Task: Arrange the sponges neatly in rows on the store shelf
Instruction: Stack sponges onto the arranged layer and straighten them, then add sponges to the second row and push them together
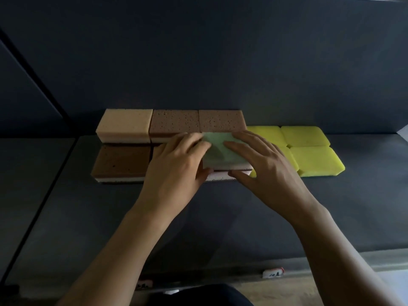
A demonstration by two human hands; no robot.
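Squaring the green sponge (217,152) needs even pressure: left hand (176,166) and right hand (267,166) each pinch an end atop the front-row stack on the shelf (88,217), between brown sponge (121,161) and yellow sponges (315,160).

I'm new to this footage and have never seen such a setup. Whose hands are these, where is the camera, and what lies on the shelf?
No machine here: a person works with bare hands. The picture comes from a camera worn on their head, looking down. The left hand and right hand hold a pale green sponge, fingers on top, thumbs at its front; it sits on a pinkish sponge. On the shelf lie a cream sponge, two brown sponges beside it, a dark brown sponge in front, and yellow sponges at the right.
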